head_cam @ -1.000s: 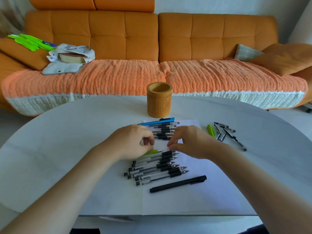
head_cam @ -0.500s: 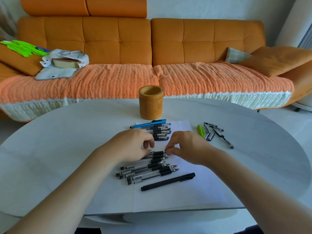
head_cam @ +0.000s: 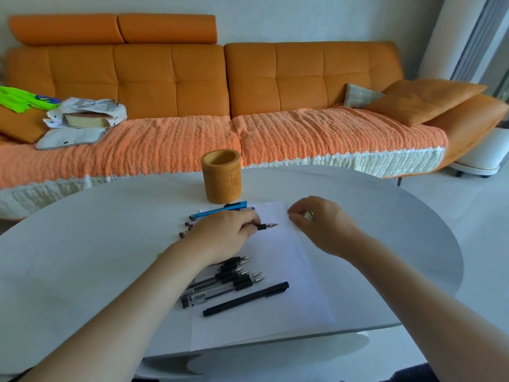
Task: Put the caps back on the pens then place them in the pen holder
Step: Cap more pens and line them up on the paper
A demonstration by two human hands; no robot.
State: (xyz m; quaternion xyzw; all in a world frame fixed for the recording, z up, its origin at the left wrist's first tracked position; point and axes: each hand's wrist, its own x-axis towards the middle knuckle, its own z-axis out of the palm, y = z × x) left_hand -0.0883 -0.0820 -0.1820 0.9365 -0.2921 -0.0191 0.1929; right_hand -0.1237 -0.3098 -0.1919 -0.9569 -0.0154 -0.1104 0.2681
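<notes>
Head view: my left hand (head_cam: 223, 232) pinches an uncapped pen (head_cam: 265, 226), black grip and bare metal tip pointing toward my right hand (head_cam: 316, 219), just in front of the tan cylindrical pen holder (head_cam: 221, 176). My right hand is curled; I cannot tell what it holds. Nearer me than the holder, more uncapped pens (head_cam: 234, 277) lie bunched on white paper (head_cam: 289, 271).

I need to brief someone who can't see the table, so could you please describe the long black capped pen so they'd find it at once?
On the white table, find the sheet of paper in front of the wooden pen holder. The long black pen lies nearest the person, below the uncapped pens. It alone is solid black, capped, with no metal tip showing.
</notes>
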